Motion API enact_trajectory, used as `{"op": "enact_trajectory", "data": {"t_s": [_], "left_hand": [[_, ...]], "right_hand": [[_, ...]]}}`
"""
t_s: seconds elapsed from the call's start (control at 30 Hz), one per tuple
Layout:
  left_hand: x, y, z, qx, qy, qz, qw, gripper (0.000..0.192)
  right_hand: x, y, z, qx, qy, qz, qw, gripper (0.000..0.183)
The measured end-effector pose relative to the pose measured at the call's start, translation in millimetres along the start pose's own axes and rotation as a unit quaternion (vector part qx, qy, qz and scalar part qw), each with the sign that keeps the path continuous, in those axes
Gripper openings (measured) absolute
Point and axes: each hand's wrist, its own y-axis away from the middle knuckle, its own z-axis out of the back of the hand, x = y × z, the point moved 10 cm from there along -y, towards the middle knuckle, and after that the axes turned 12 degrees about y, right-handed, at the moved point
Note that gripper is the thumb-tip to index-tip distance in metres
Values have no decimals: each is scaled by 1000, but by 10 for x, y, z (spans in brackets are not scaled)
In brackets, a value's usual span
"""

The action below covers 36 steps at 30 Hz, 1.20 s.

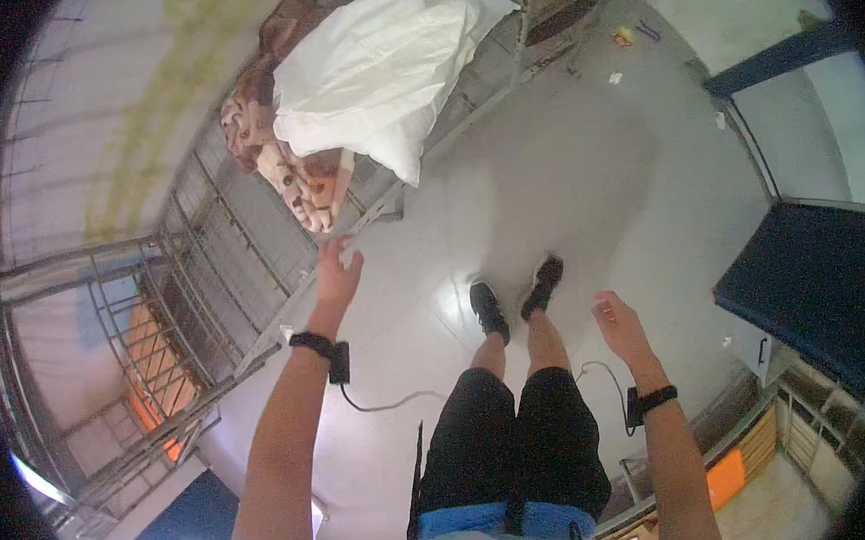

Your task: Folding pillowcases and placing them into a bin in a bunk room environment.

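Note:
My left hand (339, 273) is raised with its fingers apart and nothing in it, just below the hanging corner of a brown and cream patterned blanket (314, 184). A large white sack or pillow-like bundle (381, 70) rests over the blanket on a metal bed frame (225, 209). Lower right, my right hand (618, 326) hangs over the floor, its fingers partly curled and holding nothing. Each wrist bears a black strap with a small box and a cable.
A grey floor (547, 187) lies around my feet, with small scraps at the upper right. A dark blue panel (795, 297) stands at the right. More metal frames hold orange items (725, 479) at the lower right and wooden slats (156, 357) at the left.

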Motion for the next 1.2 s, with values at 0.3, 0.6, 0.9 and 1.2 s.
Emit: {"op": "enact_trajectory", "data": {"t_s": [0.3, 0.6, 0.9, 1.2], "left_hand": [[-527, -2096, 87, -123, -113, -136, 977, 38], [-80, -3141, 39, -9, -192, -95, 977, 61], [-168, -2236, -383, 14, -246, -31, 969, 30], [-707, -522, -260, 2, -175, -224, 959, 21]], "right_hand": [[-359, -910, -209, 59, 58, -21, 996, 23], [-272, -1746, -149, 108, 141, 50, 983, 23], [1115, -2902, 159, -8, 120, 159, 980, 39], [1966, -3642, 29, -22, -183, 58, 981, 75]]}}
